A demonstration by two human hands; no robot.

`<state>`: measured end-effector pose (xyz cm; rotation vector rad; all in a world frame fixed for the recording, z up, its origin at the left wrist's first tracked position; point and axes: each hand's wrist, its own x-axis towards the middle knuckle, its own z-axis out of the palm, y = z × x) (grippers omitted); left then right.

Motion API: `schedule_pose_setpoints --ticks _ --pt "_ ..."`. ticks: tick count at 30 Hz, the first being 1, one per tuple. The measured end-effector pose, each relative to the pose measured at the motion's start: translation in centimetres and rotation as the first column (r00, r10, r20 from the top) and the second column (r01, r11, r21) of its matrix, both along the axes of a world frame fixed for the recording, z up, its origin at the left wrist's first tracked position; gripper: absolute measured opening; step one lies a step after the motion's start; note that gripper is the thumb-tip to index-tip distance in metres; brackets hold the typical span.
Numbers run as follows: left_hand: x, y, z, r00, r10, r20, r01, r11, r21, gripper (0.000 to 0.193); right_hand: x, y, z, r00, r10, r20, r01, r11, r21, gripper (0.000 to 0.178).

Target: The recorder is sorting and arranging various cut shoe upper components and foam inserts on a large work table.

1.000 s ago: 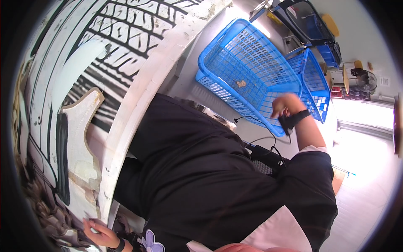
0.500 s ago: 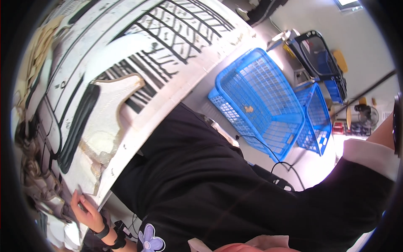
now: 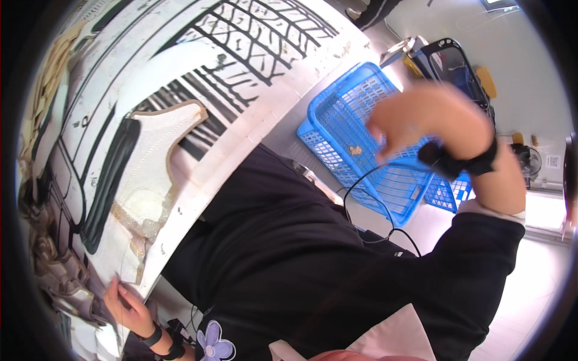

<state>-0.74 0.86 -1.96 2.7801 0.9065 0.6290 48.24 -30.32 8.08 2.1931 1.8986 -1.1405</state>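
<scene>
My left hand point(image 3: 127, 308), with a black band at the wrist, is at the lower left. Its fingertips pinch the near corner of a white cut sheet piece point(image 3: 150, 180) that lies on the white worktable point(image 3: 241, 129). The piece has tan edges and a dark curved strip point(image 3: 108, 180) beside it. My right hand point(image 3: 430, 120) is raised in the air at the upper right, in front of a blue plastic basket point(image 3: 337, 114). It wears a black wrist strap. The back of the hand faces me and is blurred, with the fingers curled downward. I see nothing in it.
The worktable carries bold black line markings point(image 3: 265, 36). A second blue basket point(image 3: 448, 192) stands behind the first on the pale floor. A black cable point(image 3: 361, 204) loops over my black top. Tan and brown scraps point(image 3: 42, 240) are heaped at the table's left edge.
My right hand has left the blue basket's rim and risen close to the camera. My left hand stays at the table's near corner. The view has swung toward the baskets.
</scene>
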Motion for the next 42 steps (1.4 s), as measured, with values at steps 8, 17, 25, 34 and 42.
schedule_pose_setpoints --ticks 8,17,25,34,42 --pt "1.5 0.0 0.3 0.997 -0.027 -0.077 0.036 0.992 0.119 0.022 -9.8 -16.0 -19.1 0.705 -0.689 -0.168 0.021 0.257 -0.966 0.077" --pt "1.4 0.1 0.1 0.996 0.008 -0.094 0.005 0.991 0.136 0.020 -13.3 -19.4 -22.8 0.462 -0.875 -0.147 0.320 0.319 -0.892 0.038" --pt "1.4 0.3 -0.1 0.997 -0.016 -0.076 0.026 0.990 0.137 0.019 -3.6 -21.1 -15.9 0.119 -0.987 -0.111 0.262 0.139 -0.955 0.018" --pt "1.3 0.5 -0.1 0.996 0.008 -0.088 0.002 0.994 0.111 0.020 0.7 -22.1 -11.1 -0.276 -0.813 -0.513 0.690 0.204 -0.695 0.017" --pt "1.2 0.3 -0.1 0.997 -0.020 -0.077 0.029 0.992 0.124 0.021 4.7 -17.3 -1.7 0.278 -0.942 -0.190 0.664 0.331 -0.670 0.017"
